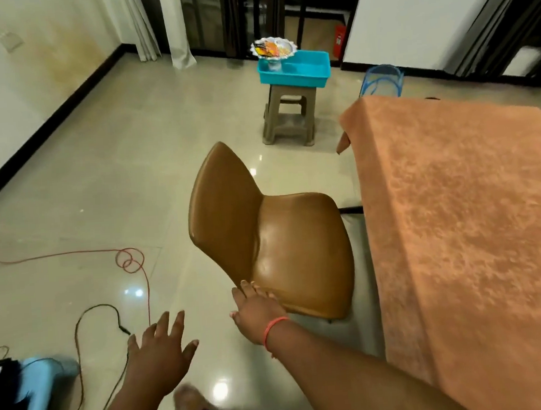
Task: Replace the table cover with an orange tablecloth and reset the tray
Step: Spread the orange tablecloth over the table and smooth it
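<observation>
Both hands are open: the right hand (256,308) lies on the near edge of a brown chair (274,236), the left hand (159,353) hangs spread above the floor. Just right, the orange tablecloth (462,223) covers the table. Farther back, a blue tray (298,70) sits on a stool (288,117).

Orange tablecloth (465,223) covers counter. Right hand (257,308) touches brown chair (274,236) seat edge; left hand (159,353) spread over floor. Turquoise tray (295,70) on stool (288,117).
</observation>
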{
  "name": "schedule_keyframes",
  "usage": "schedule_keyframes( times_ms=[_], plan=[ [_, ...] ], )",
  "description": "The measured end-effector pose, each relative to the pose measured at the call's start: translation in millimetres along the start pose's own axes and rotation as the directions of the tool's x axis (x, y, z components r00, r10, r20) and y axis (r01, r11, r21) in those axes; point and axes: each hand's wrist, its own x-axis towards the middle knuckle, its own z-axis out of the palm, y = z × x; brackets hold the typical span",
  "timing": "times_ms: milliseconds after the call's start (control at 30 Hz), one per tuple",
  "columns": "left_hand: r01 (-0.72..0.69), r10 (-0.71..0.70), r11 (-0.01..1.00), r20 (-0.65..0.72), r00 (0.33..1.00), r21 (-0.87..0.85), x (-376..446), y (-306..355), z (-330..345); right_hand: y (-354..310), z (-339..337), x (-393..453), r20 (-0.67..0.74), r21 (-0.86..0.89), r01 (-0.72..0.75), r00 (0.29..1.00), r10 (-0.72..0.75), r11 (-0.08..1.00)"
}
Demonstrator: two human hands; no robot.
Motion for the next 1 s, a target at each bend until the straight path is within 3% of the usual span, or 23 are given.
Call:
schedule_keyframes(
  times_ms=[167, 300, 400, 567, 700, 1000],
  plan=[
    [-0.046, 0.047, 0.998, -0.024, 0.999, 0.035, 91, -43, -39, -11, -49, 84, -0.191, 0.074, -0.132, 0.971, 0.144, 0.988],
    [-0.147, 0.152, 0.987, -0.066, 0.986, 0.072, 195, -107, -111, -42, -123, 166, -0.279, 0.233, -0.336, 0.876, 0.394, 0.913],
    [-0.200, 0.214, 0.973, -0.128, 0.968, 0.111, 258, -140, -163, -67, -167, 215, -0.360, 0.312, -0.387, 0.797, 0.485, 0.868],
    [-0.290, 0.303, 0.952, -0.154, 0.941, 0.101, 360, -151, -232, -84, -218, 303, -0.450, 0.291, -0.364, 0.764, 0.463, 0.885],
    [-0.361, 0.384, 0.916, -0.119, 0.916, 0.172, 445, -147, -271, -68, -254, 389, -0.452, 0.295, -0.360, 0.764, 0.461, 0.885],
    [-0.390, 0.417, 0.870, -0.029, 0.908, 0.302, 618, -139, -361, -27, -334, 545, -0.383, 0.343, -0.407, 0.763, 0.521, 0.847]
  ],
)
